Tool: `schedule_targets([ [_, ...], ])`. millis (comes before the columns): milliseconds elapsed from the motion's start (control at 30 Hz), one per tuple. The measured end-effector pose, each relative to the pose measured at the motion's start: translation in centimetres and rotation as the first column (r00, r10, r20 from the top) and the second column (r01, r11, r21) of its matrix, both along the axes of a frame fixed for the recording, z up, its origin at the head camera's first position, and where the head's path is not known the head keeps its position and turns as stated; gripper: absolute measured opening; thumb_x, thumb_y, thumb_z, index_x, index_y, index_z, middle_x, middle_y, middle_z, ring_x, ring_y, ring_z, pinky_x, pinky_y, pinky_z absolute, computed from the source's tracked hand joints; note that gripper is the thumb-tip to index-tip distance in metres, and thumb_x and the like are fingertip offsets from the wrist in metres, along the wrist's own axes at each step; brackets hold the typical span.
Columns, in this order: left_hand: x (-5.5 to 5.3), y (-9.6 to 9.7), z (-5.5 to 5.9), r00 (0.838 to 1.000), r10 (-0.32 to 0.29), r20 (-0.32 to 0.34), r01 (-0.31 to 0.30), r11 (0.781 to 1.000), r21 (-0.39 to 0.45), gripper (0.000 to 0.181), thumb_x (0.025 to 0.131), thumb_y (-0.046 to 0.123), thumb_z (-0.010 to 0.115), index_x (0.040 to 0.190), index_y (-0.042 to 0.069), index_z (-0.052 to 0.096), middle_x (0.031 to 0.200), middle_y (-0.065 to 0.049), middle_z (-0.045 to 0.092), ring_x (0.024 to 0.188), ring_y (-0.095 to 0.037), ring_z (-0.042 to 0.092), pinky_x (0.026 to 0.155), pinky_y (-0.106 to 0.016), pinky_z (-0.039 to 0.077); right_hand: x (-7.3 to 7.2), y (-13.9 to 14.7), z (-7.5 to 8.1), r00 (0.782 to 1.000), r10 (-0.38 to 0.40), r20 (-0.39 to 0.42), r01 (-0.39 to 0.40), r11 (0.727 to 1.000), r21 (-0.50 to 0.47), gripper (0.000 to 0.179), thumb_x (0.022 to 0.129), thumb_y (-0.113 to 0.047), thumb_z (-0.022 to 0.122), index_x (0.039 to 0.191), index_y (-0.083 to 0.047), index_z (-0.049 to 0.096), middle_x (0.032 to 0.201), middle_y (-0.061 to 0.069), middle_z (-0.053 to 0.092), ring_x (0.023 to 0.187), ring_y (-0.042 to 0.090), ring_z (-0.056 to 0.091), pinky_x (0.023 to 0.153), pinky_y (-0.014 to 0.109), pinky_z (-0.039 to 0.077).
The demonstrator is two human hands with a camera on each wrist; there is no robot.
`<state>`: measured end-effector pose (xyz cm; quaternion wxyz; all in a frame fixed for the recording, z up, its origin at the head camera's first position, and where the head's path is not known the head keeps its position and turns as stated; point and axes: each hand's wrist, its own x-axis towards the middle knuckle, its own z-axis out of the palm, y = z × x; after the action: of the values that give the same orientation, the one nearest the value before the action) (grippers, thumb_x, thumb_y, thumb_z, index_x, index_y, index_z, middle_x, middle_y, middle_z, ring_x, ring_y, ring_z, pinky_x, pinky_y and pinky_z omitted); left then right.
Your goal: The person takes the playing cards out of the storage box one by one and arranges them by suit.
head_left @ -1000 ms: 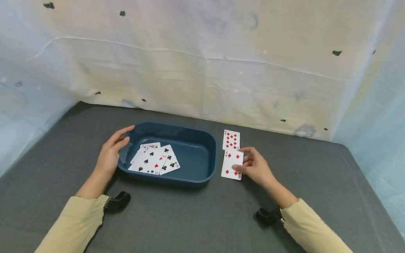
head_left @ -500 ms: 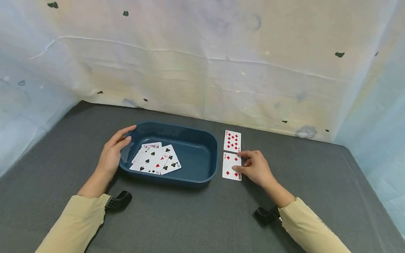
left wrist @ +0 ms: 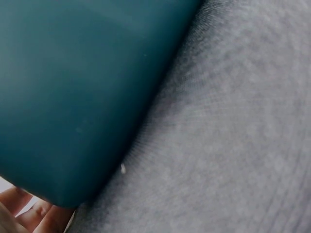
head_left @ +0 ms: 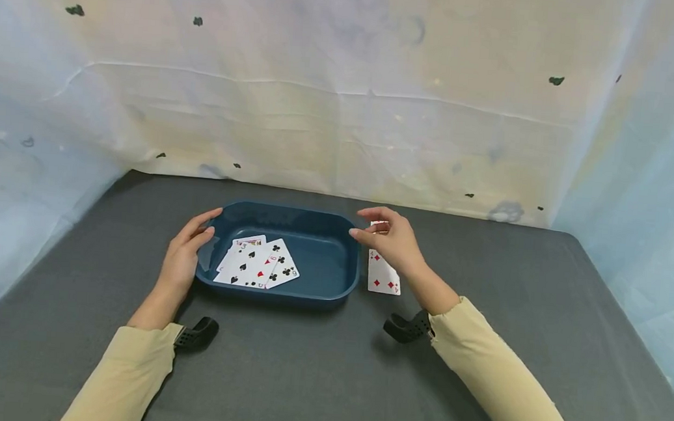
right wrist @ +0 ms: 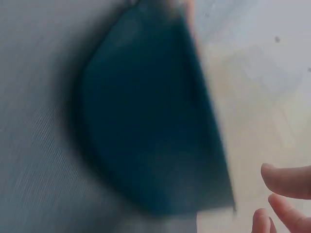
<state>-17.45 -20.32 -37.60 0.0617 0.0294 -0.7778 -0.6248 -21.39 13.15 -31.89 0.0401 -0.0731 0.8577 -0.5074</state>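
Observation:
A dark blue rectangular tub sits on the table in the head view, with several playing cards overlapping face up in its left half. My left hand grips the tub's left end, thumb at the rim; its fingers show at the tub's edge in the left wrist view. To the tub's right lies the four of diamonds. Above it, my right hand hovers near the tub's right rim, thumb and fingers apart, holding nothing. It hides most of another diamonds card behind it.
Grey cloth covers the table. A pale patterned sheet hangs along the back and sides. Black bands with camera mounts are on both wrists.
My right hand has straightened the four of diamonds below the other diamonds card, let go of it, then lifted and moved left toward the tub. My left hand stays put.

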Motion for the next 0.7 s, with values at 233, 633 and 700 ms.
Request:
schedule_targets([
  [233, -0.1, 0.0, 0.0, 1.0, 0.014, -0.013, -0.014, 1.0, 0.005, 0.044, 0.103, 0.024, 0.037, 0.146, 0.013, 0.04, 0.154, -0.011, 0.027, 0.13, -0.029, 0.023, 0.111, -0.058, 0.011, -0.1, -5.0, 0.7, 0.998, 0.058, 0.04, -0.054, 0.995, -0.089, 0.04, 0.084, -0.021, 0.073, 0.121, -0.008, 0.062, 0.121, 0.014, 0.061, 0.099, 0.023, 0.06, 0.083, 0.035, 0.049],
  [633, -0.1, 0.1, 0.0, 1.0, 0.007, -0.01, -0.006, 1.0, 0.022, 0.043, 0.104, 0.018, 0.035, 0.146, 0.012, 0.04, 0.152, -0.009, 0.03, 0.127, -0.025, 0.026, 0.112, -0.053, 0.013, 0.3, -11.7, -0.5, 0.97, 0.169, 0.173, -0.147, 0.98, -0.135, 0.042, 0.083, -0.015, 0.074, 0.122, -0.004, 0.062, 0.125, 0.015, 0.059, 0.11, 0.024, 0.055, 0.091, 0.035, 0.048],
  [700, -0.1, 0.1, 0.0, 1.0, 0.007, -0.012, -0.007, 1.0, 0.017, 0.043, 0.103, 0.017, 0.035, 0.146, 0.013, 0.041, 0.152, -0.009, 0.03, 0.129, -0.027, 0.025, 0.112, -0.054, 0.013, 0.3, -12.4, -0.6, 0.968, 0.173, 0.183, -0.151, 0.98, -0.131, 0.042, 0.083, -0.014, 0.074, 0.121, -0.003, 0.063, 0.124, 0.015, 0.059, 0.109, 0.024, 0.054, 0.089, 0.034, 0.047],
])
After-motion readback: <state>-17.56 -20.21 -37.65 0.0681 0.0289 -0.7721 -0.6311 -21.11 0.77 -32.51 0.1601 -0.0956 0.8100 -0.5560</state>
